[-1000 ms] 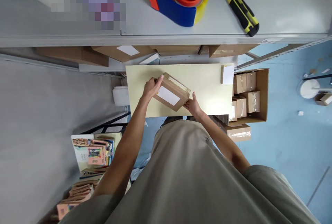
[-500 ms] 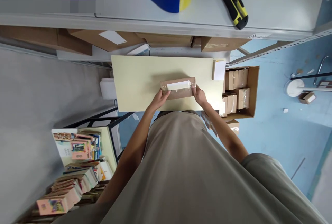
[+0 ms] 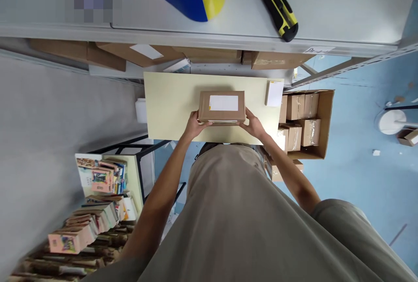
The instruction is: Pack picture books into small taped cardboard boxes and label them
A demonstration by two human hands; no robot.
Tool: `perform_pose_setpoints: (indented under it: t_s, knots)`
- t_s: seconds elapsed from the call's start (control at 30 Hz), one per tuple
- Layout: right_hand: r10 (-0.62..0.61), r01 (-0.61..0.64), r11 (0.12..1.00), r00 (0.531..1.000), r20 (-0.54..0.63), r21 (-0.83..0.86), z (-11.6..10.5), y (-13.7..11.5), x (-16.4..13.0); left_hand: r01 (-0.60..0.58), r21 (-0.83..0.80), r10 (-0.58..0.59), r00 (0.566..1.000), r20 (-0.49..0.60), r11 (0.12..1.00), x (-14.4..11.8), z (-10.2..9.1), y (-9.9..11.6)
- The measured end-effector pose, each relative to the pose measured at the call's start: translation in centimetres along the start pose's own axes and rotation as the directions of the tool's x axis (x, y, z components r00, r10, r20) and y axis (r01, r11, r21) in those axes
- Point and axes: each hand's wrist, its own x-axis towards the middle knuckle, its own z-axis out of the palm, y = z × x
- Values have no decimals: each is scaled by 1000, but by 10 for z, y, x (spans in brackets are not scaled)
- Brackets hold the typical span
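Note:
A brown cardboard box (image 3: 204, 103) with a white label (image 3: 224, 102) on its upper face is held between my two hands over the pale yellow table (image 3: 170, 108). My left hand (image 3: 195, 126) grips the box's near left corner, thumb along the near edge. At the near right corner, my right hand (image 3: 253, 125) grips it the same way. The fingers under and behind the box are partly hidden. To the right on the table lies a stack of white labels (image 3: 274, 93).
A large open carton (image 3: 323, 125) holding several small taped boxes stands right of the table. Above are a tape dispenser (image 3: 192, 5) and a yellow-black utility knife (image 3: 277, 8) on a grey shelf (image 3: 342, 3). Several books (image 3: 104, 177) are at lower left.
The box has been turned between my hands: its narrow taped side faced up before, and now its broad labelled face does. Both hands still hold it. The view has shifted slightly.

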Motion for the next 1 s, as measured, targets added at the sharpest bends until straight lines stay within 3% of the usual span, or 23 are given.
perform_pose_setpoints:
  t_s: [0.1,0.2,0.27,0.4,0.53,0.63,0.77,1.0]
  knots:
    - [-26,24,995,1000,-18,-100,2,12,2,-1,97,9,996,-85,995,3,19,-1]
    - [-1,13,976,998,56,-216,3,27,7,63,136,-59,998,-31,989,4,30,-8]
    - [-6,34,955,995,97,-294,-8,39,11,74,146,-74,997,-7,987,1,26,-13]
    - [-56,52,881,998,6,-470,-71,65,31,-23,210,61,983,-175,977,0,4,-11]
    - [-53,2,818,996,-71,-576,-148,87,72,-186,272,246,947,-207,944,13,3,24]
    - [-17,3,807,1000,-17,-591,-180,97,105,-293,277,339,931,-136,915,25,26,63]
    - [-17,49,808,998,61,-587,-191,105,133,-383,276,401,916,-12,882,30,70,104]
    - [-103,91,789,995,16,-608,-185,94,118,-518,224,500,856,135,826,24,127,130]
